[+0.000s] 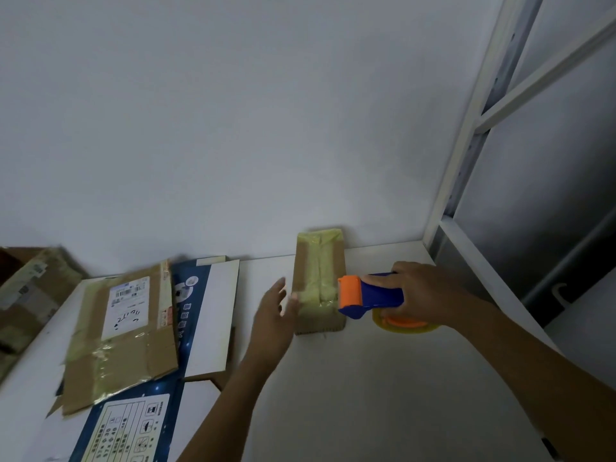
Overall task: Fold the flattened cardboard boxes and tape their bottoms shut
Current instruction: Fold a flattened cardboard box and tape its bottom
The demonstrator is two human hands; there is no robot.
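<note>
Head cam — right hand [420, 295] grips tape dispenser [370, 295] beside taped box [318, 281]; left hand [273, 321], fingers straight, at its side. Box prob. light, tape slick — hold cardboard walls.

Right hand [420, 293] grips tape dispenser [371, 296] against taped small box [318, 283]; open left hand [271, 320] steadies it on surface [366, 378].

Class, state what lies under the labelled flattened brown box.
Under the brown box lies a flattened blue-and-white box, resting on the white table. Its covered middle cannot be seen.
</note>
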